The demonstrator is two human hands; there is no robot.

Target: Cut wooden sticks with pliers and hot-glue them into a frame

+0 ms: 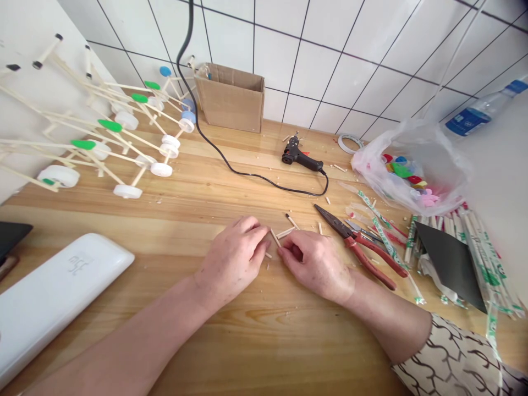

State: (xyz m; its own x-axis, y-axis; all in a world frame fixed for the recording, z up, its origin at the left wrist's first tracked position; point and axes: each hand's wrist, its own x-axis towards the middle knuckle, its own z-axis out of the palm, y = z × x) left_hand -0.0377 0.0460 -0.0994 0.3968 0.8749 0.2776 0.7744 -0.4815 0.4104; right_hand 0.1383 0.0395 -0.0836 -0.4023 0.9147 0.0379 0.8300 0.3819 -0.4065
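Observation:
Between my two hands is a short thin wooden stick [275, 237]. My left hand [237, 256] pinches its upper end with curled fingers. My right hand [313, 261] is closed at the stick's lower end, thumb and index finger together. Just behind my fingers lie several small stick pieces, among them one with a dark tip [292, 221]. Red-handled pliers [363, 247] rest to the right of my right hand, beside small scissors [363, 229].
Stick models with white wheels [127, 191] fill the back left; a white power bank [61, 297] lies front left. A cardboard box [231, 102], glue gun [303, 157] with cable, tape roll [350, 144], plastic bag [371, 176] and wrapped sticks [482, 258] stand or lie farther back and right.

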